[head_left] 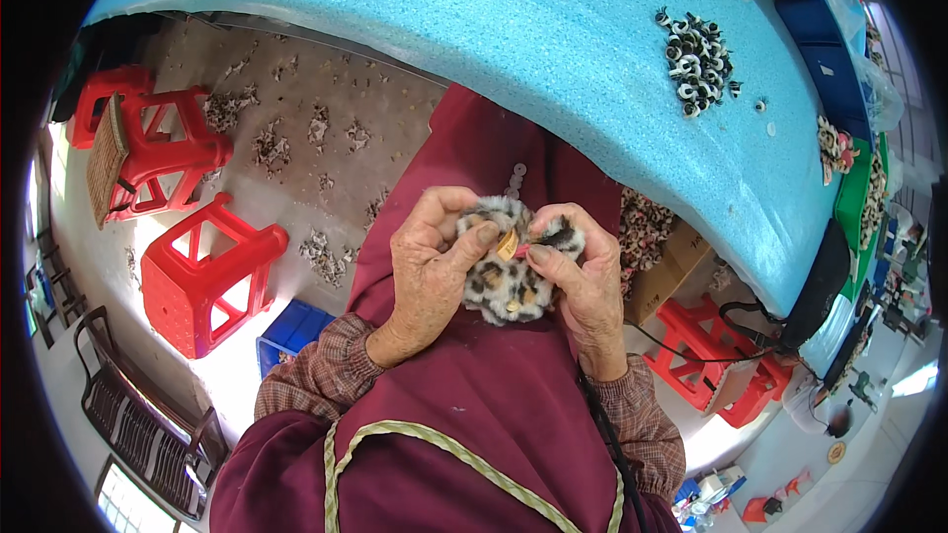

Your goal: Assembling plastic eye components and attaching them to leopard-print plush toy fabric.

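Working, it seems, at a pink bit (522, 251) on the spotted plush piece (509, 297) above the lap (484, 360), the left hand (427, 252) pinches it at ten o'clock and the right hand (591, 276) at two, the next move likely needing steady pressure.

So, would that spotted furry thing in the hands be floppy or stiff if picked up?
The spotted furry piece probably squashes easily, as its pile looks fluffy. It is likely light: it is small, and the left hand and right hand hold it by thumbs and fingers. It seems unlikely to slip, given its fuzzy surface.
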`<action>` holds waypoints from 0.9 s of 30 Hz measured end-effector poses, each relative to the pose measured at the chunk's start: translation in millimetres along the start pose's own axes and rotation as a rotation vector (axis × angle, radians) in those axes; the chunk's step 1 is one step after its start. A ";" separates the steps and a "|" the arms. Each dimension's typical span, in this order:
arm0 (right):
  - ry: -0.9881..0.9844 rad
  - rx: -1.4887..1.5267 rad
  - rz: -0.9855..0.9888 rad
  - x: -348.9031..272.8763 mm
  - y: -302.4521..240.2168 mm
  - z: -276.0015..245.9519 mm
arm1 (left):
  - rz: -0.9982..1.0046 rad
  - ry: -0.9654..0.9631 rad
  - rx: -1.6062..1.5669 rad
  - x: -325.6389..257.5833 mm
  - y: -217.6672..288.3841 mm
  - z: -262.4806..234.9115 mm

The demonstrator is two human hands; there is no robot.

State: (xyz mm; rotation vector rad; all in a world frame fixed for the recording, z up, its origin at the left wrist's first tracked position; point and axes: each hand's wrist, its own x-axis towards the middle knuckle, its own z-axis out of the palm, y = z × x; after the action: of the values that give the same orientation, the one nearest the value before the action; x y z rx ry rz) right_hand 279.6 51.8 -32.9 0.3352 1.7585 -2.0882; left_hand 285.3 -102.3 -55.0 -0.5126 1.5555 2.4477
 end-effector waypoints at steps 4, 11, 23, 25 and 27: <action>0.092 0.114 -0.005 1.2 8.0 -0.3 | 0.305 0.175 0.278 4.7 -10.5 -12.1; 0.063 0.163 -0.007 0.0 11.2 -2.8 | 0.168 -0.022 0.384 3.8 -8.8 -10.1; 0.158 -0.217 0.006 -1.1 7.5 3.4 | 0.055 -0.063 0.157 2.3 -20.8 -13.7; 0.173 -0.228 -0.021 1.3 9.3 6.4 | 0.113 -0.096 0.121 1.8 -28.1 -15.5; 0.185 -0.302 -0.083 2.5 13.3 5.5 | 0.160 -0.109 0.154 2.0 -25.5 -15.7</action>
State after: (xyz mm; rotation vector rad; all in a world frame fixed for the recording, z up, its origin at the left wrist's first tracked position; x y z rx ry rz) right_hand 283.6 44.2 -44.8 0.3827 2.1959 -1.8555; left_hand 295.1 -105.6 -83.2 -0.2326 1.7826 2.3954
